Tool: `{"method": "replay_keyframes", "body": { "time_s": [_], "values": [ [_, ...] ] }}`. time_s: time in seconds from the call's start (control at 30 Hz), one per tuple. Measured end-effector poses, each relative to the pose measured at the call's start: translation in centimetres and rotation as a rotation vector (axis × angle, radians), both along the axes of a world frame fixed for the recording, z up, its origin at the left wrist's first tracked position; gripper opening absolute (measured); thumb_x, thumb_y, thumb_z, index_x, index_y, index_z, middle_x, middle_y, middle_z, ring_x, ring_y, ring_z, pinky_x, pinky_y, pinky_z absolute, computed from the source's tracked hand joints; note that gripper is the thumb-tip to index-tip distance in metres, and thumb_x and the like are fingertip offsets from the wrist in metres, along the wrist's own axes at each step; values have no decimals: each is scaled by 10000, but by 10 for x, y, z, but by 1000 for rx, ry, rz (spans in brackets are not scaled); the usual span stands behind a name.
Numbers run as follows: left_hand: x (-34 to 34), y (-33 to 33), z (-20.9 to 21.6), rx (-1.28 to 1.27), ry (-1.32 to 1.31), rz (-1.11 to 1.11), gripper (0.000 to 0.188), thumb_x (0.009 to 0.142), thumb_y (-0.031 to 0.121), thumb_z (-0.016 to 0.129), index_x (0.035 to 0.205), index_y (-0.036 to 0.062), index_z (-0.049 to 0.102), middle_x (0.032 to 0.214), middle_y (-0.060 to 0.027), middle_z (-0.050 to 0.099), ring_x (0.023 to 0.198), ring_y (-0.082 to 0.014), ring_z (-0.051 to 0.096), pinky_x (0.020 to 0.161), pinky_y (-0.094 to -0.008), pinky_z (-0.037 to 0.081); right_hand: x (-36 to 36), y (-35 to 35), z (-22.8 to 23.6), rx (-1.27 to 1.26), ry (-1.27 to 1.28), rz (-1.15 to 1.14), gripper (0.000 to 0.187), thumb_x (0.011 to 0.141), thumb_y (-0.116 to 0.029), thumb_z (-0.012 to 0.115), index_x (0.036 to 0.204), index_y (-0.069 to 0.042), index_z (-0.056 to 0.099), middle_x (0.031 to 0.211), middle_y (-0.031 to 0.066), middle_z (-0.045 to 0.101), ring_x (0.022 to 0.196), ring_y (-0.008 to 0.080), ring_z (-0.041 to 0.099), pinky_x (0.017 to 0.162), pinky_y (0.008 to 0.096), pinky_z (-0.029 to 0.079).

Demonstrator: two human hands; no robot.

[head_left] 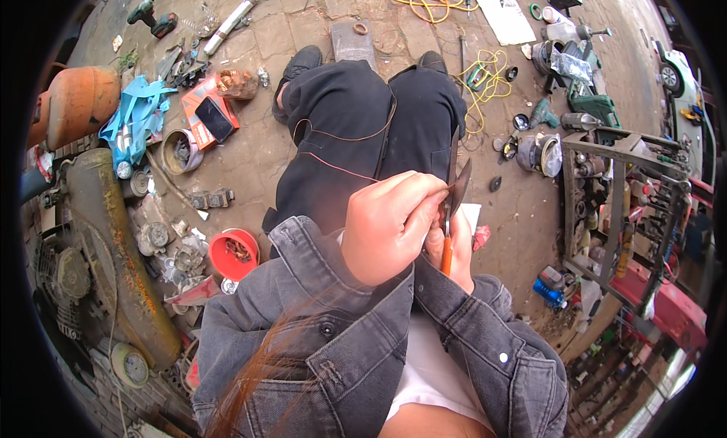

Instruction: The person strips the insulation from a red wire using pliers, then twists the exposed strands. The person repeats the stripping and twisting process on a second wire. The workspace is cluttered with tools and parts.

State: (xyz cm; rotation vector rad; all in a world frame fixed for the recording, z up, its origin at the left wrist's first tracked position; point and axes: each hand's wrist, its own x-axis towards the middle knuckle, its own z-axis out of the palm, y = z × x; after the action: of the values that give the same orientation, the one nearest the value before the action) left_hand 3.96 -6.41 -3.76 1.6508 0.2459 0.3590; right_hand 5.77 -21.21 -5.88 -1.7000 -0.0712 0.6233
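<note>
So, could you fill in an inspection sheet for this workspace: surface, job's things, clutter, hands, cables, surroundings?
Surface: brownish paving, cluttered on both sides.
Job's things: orange-handled tool with a dark blade; thin wire across dark trousers.
Clutter: phone on an orange box, blue bag, red bucket holding scraps.
Hands: right hand holds the tool; left hand pinches beside its blade, contents hidden.
Cables: yellow cord, loosely looped.
Surroundings: metal frame at right, parked vehicle beyond.

We can read no words, numbers or signs anywhere; any print on the orange box or white sheet is too small for us.
</note>
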Motion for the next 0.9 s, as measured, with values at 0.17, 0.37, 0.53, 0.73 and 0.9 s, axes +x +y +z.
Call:
{"method": "replay_keyframes", "body": {
  "time_s": [0.17, 0.37, 0.53, 0.73, 0.9],
  "values": [
    [-1, 0, 0, -25, -2, 5, 114, 863, -64, 625, 958, -32, 677, 782, -108, 662, 649, -171, 644, 589, -269, 487, -6, 4, 6, 92, 47, -30, 593, 882, -516, 675, 1171, -17, 535, 972, 11, 559, 875, 93, 515, 755, 255, 449],
    [-1, -2, -1, -39, -14, 7, 105, 870, -60, 623, 954, -28, 677, 792, -109, 668, 654, -178, 645, 598, -272, 491, -10, 9, 11, 92, 98, -58, 672, 919, -566, 616, 1259, 7, 527, 1036, 24, 588, 926, 101, 547, 779, 262, 456],
    [-1, -6, -4, -67, -22, 17, 99, 851, -37, 639, 945, -16, 661, 797, -137, 646, 673, -267, 646, 606, -317, 506, -20, 4, 9, 54, 154, -99, 574, 980, -503, 548, 1231, 13, 531, 1016, 25, 600, 904, 95, 548, 758, 261, 452],
    [-16, -3, -15, -65, 90, 81, 72, 924, -16, 626, 960, -42, 683, 824, -62, 678, 648, -78, 590, 567, -230, 449, 39, -18, 14, 701, 255, -312, 473, 1021, -544, 414, 914, -89, 486, 814, -9, 495, 587, 70, 403, 490, 231, 299],
    [-22, -5, -23, -562, 207, 22, 109, 971, 39, 615, 1013, -38, 679, 871, -9, 670, 717, -7, 538, 617, -188, 426, 59, -59, 18, 380, -89, -189, 469, 1002, -556, 459, 884, -104, 419, 793, -17, 365, 593, 61, 313, 508, 214, 246]
  ]
}}
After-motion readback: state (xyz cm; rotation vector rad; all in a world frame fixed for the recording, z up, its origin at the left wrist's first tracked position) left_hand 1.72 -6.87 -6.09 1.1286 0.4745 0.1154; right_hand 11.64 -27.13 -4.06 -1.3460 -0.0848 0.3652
